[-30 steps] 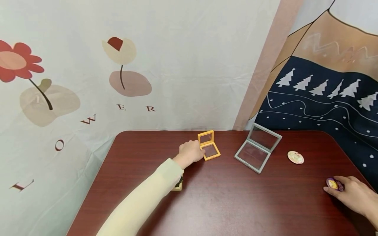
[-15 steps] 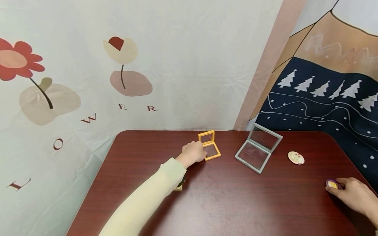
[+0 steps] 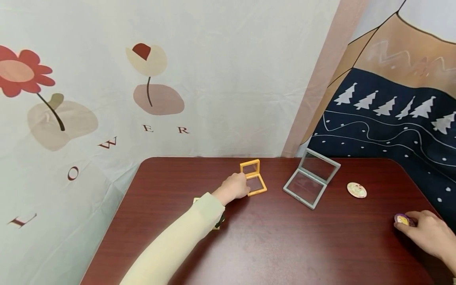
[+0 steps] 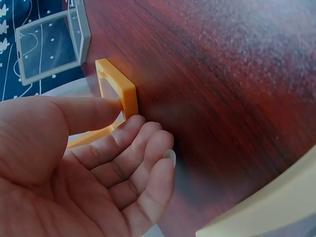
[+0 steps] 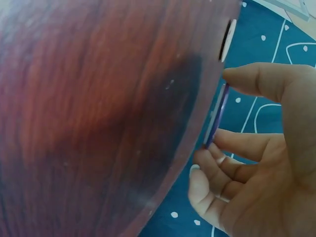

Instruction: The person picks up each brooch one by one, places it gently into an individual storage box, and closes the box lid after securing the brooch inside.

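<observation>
My left hand pinches the left edge of a small yellow hinged frame with clear windows; its two panels stand unfolded, one flat and one raised. In the left wrist view the thumb and index finger grip the frame's corner, and the other fingers curl beneath. At the table's right side my right hand holds a round purple-rimmed badge with a yellow picture. Seen edge-on in the right wrist view, the badge sits between thumb and fingers, close over the table.
A larger grey hinged frame stands unfolded on the dark red table. To its right lies a pale oval disc with a floral print. A cream-edged item is mostly hidden under my left sleeve. Printed curtains hang behind the table.
The yellow frame has shifted slightly toward me and to the right with my left hand. My right hand and the badge have risen slightly in the head view.
</observation>
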Demonstrator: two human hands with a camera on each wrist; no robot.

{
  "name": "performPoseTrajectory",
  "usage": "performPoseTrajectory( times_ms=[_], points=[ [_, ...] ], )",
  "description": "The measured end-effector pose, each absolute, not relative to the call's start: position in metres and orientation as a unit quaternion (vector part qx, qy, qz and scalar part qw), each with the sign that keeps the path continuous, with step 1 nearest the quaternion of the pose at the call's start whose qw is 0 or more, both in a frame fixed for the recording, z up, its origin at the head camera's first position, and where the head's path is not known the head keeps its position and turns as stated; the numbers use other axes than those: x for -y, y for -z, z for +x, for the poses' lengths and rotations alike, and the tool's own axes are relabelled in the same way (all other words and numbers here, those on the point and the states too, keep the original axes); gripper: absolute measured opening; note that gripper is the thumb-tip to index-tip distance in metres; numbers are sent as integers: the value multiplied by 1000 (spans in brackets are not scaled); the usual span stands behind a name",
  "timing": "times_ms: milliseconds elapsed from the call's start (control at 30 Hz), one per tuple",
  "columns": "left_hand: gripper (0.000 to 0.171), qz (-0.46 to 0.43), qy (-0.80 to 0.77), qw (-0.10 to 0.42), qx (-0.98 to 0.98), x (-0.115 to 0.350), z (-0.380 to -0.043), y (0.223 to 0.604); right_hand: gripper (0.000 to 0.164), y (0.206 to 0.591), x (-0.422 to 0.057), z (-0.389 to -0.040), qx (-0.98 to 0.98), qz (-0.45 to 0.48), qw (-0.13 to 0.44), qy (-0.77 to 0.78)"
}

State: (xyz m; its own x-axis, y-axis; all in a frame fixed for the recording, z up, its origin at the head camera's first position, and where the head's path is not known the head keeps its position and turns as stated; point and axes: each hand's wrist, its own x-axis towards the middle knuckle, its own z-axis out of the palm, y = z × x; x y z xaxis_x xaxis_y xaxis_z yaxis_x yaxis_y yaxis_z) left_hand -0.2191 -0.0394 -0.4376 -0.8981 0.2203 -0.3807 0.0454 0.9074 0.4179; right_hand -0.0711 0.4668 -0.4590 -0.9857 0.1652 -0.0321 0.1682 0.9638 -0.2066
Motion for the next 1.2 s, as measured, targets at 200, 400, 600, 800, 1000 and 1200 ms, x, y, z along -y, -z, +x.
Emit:
performPoseTrajectory(
  times_ms=[200, 400, 600, 800, 1000, 1200],
  points=[
    [17, 79, -195, 206, -956, 40, -215, 438, 52, 457, -461, -72, -988, 98, -53, 111],
    [17, 75, -193, 212, -955, 42, -214, 442, 50, 449, -453, -75, -983, 107, -87, 121],
    [28, 82, -199, 217, -952, 45, -207, 436, 51, 437, -440, -75, -979, 96, -117, 134],
    [29, 87, -203, 216, -951, 47, -204, 436, 51, 428, -424, -74, -975, 71, -147, 147],
    [39, 112, -205, 216, -948, 52, -209, 452, 53, 421, -411, -78, -975, 60, -148, 154],
    [43, 118, -210, 222, -945, 52, -203, 446, 51, 415, -397, -81, -971, 41, -171, 163]
  ],
)
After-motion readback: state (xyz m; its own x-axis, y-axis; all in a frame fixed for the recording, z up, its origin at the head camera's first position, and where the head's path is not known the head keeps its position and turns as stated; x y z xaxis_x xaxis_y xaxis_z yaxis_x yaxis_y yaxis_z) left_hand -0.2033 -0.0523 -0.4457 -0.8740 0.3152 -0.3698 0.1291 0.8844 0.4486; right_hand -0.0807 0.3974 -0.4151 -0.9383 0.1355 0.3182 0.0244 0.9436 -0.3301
